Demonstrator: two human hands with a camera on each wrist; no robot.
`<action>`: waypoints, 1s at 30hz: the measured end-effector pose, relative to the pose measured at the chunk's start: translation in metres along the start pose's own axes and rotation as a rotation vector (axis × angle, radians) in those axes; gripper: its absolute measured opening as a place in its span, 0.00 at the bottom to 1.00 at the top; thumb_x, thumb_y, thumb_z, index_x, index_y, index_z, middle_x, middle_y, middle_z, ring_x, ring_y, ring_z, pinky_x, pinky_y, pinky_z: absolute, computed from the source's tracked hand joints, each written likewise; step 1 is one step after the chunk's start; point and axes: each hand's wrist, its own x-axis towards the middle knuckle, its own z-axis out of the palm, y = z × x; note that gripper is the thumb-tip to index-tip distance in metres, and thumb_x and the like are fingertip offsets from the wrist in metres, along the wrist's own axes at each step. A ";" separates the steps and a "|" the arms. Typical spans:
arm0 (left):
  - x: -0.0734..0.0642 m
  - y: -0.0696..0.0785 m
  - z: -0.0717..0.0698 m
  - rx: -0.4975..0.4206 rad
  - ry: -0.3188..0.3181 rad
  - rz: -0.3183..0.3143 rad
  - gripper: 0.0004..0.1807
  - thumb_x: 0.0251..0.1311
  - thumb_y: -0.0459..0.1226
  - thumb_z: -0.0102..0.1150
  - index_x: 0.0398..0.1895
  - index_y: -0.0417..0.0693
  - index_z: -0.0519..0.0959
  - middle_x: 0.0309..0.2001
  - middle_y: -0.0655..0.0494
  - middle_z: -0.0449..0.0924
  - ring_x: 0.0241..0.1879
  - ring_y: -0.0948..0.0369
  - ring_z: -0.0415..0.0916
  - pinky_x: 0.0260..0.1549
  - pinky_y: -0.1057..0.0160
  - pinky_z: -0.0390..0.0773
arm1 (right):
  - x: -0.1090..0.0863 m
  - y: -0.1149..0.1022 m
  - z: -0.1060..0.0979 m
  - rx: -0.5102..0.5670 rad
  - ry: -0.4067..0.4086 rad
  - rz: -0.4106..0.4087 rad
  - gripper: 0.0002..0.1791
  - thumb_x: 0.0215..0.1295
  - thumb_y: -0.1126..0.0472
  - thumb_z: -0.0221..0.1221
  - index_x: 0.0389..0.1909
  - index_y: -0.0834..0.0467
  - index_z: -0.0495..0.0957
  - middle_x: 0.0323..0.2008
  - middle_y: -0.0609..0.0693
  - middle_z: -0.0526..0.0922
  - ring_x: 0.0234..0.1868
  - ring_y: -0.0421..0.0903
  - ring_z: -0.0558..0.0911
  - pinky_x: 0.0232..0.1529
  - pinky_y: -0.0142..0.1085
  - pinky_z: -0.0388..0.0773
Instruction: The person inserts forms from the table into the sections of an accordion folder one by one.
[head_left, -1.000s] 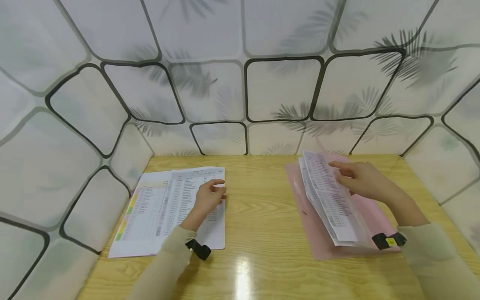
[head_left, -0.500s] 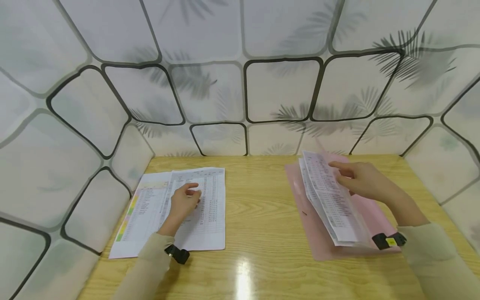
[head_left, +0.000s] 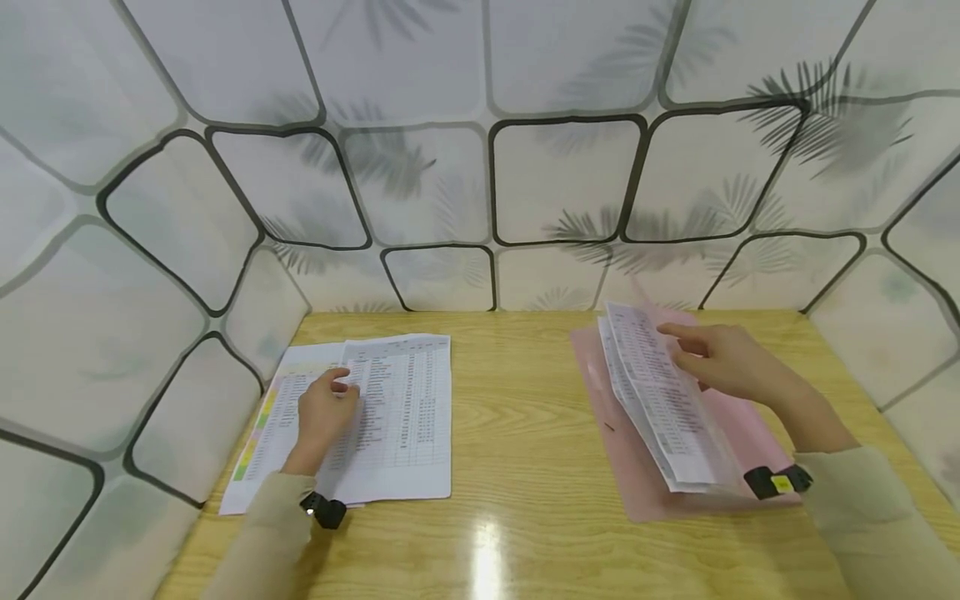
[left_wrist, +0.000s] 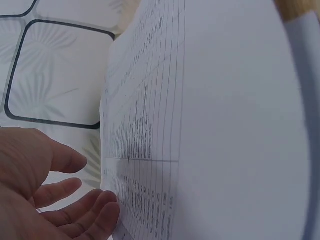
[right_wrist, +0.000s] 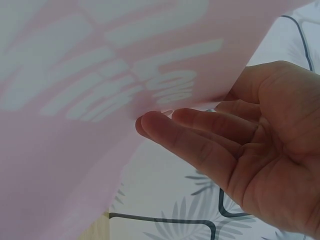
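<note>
My left hand (head_left: 326,421) is over the left page of some open printed sheets (head_left: 405,417). In the left wrist view its thumb and fingers stand apart with nothing between them. The fingertips (left_wrist: 107,207) are at the table-printed paper (left_wrist: 235,120); whether they press it I cannot tell. On the right, my right hand (head_left: 723,362) holds up one side of a pink folder (head_left: 633,492) with printed sheets (head_left: 663,400) tilted inside it. The right wrist view shows the folder's pink cover (right_wrist: 55,170) with white lettering between thumb and fingers; the thumb tip is hidden.
Both sets of papers lie on a wooden table (head_left: 517,433), with bare wood between them. Patterned fabric walls (head_left: 562,183) rise behind and at both sides. A small dark mark (head_left: 609,426) shows on the folder.
My left hand has slid leftward across the sheets, from the right page to the left one, uncovering the right page. My right hand and the folder have stayed still.
</note>
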 end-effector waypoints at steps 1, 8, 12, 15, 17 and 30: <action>-0.001 -0.001 -0.002 0.009 0.005 0.000 0.24 0.69 0.37 0.57 0.66 0.35 0.77 0.52 0.31 0.85 0.48 0.39 0.85 0.47 0.42 0.82 | 0.000 0.000 0.000 0.000 0.001 -0.004 0.30 0.80 0.56 0.54 0.77 0.63 0.67 0.61 0.77 0.79 0.31 0.41 0.86 0.30 0.34 0.83; -0.005 -0.012 -0.009 0.074 0.034 -0.003 0.26 0.66 0.35 0.54 0.66 0.34 0.76 0.54 0.28 0.82 0.52 0.35 0.81 0.50 0.38 0.78 | 0.000 0.000 0.001 0.010 0.008 -0.011 0.30 0.79 0.57 0.54 0.77 0.65 0.67 0.61 0.78 0.78 0.33 0.43 0.88 0.30 0.33 0.84; -0.006 -0.017 -0.012 0.101 0.032 -0.037 0.26 0.65 0.36 0.54 0.66 0.35 0.76 0.54 0.29 0.81 0.54 0.34 0.79 0.51 0.37 0.76 | 0.000 -0.002 0.001 0.018 0.013 -0.014 0.29 0.79 0.58 0.55 0.76 0.64 0.68 0.60 0.77 0.79 0.32 0.42 0.88 0.30 0.34 0.84; -0.007 -0.018 -0.014 0.106 0.025 -0.056 0.26 0.65 0.37 0.54 0.66 0.36 0.76 0.53 0.31 0.83 0.53 0.35 0.80 0.49 0.37 0.77 | 0.000 -0.003 0.001 0.014 0.015 -0.011 0.29 0.78 0.57 0.55 0.76 0.63 0.69 0.60 0.77 0.80 0.32 0.42 0.87 0.31 0.34 0.85; -0.007 -0.020 -0.014 0.109 0.023 -0.063 0.26 0.65 0.38 0.54 0.65 0.36 0.76 0.51 0.32 0.84 0.51 0.36 0.81 0.48 0.38 0.78 | 0.001 -0.002 0.001 0.013 0.012 -0.011 0.30 0.78 0.57 0.54 0.76 0.63 0.68 0.61 0.77 0.79 0.32 0.42 0.88 0.31 0.34 0.85; 0.001 -0.031 -0.016 0.062 -0.022 -0.060 0.24 0.66 0.38 0.57 0.63 0.35 0.79 0.43 0.35 0.87 0.43 0.41 0.83 0.38 0.49 0.80 | 0.003 -0.005 0.002 0.008 -0.003 0.000 0.30 0.78 0.57 0.54 0.77 0.62 0.67 0.62 0.77 0.79 0.31 0.42 0.87 0.31 0.34 0.84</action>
